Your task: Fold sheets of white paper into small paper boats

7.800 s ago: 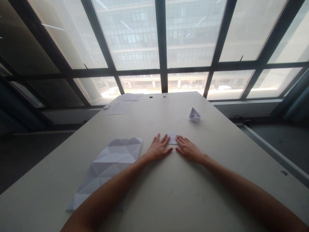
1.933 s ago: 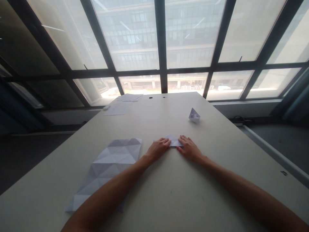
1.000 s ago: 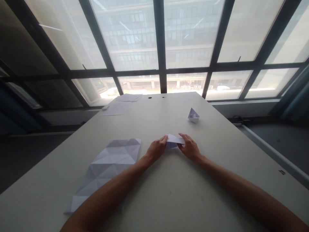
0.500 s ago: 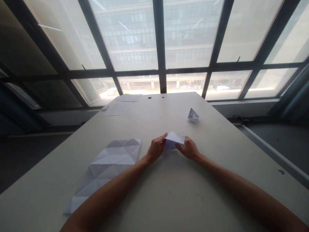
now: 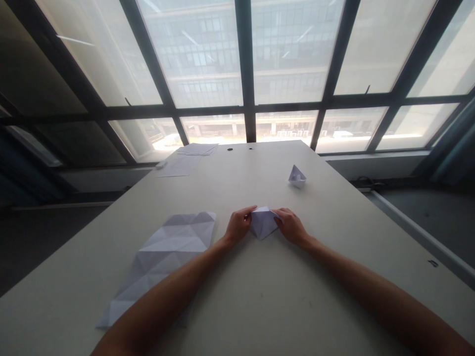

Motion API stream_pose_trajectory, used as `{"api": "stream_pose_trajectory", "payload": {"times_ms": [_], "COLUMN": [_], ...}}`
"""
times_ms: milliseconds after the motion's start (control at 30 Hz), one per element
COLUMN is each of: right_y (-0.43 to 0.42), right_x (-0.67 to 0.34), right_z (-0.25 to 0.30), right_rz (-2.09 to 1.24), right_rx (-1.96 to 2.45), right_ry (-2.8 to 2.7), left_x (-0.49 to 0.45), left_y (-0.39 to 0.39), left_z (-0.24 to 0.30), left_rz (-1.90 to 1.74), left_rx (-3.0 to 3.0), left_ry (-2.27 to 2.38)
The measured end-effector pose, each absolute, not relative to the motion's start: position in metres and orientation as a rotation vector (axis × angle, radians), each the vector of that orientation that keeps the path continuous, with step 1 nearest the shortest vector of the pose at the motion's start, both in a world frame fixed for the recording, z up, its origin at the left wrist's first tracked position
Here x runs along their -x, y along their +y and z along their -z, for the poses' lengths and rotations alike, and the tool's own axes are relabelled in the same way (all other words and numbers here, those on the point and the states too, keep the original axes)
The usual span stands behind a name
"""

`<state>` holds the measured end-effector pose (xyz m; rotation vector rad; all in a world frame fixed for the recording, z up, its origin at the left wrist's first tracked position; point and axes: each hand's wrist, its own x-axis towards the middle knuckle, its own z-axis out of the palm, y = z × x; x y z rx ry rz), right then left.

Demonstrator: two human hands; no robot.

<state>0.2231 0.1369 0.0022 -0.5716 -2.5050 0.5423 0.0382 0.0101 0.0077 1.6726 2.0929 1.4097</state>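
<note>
A small folded piece of white paper is lifted just off the pale table at its middle. My left hand pinches the paper's left corner, fingers closed on it. My right hand pinches the right corner the same way. The paper hangs between them as a downward-pointing pocket, spread open at the top.
A creased sheet of white paper lies flat to the left of my left arm. A finished paper boat sits further back on the right. Loose sheets lie at the far left edge, near the windows.
The folded paper lay flat under both hands. Both hands pinched its corners, lifted it and pulled it open, so it now hangs as a pocket pointing down.
</note>
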Motion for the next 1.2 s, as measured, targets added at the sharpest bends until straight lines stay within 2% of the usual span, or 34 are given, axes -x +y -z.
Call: {"api": "stream_pose_trajectory", "payload": {"times_ms": [433,667,967,1200], "right_y": [0.141,0.145,0.139,0.141], "right_x": [-0.226,-0.226,-0.232,-0.230], "right_z": [0.003,0.009,-0.002,0.000], "right_rz": [-0.391,-0.364,-0.337,-0.366], "right_rx": [0.427,0.390,0.352,0.342], "right_ry": [-2.723,-2.818,-2.903,-2.915], "left_x": [-0.028,-0.030,-0.027,-0.028], "left_y": [0.010,0.007,0.002,0.004], "left_z": [0.003,-0.003,-0.007,-0.006], "left_rz": [-0.776,-0.479,-0.332,-0.396], "left_rx": [-2.120,-2.126,-2.223,-2.171], "left_ry": [2.091,2.091,1.959,1.968]}}
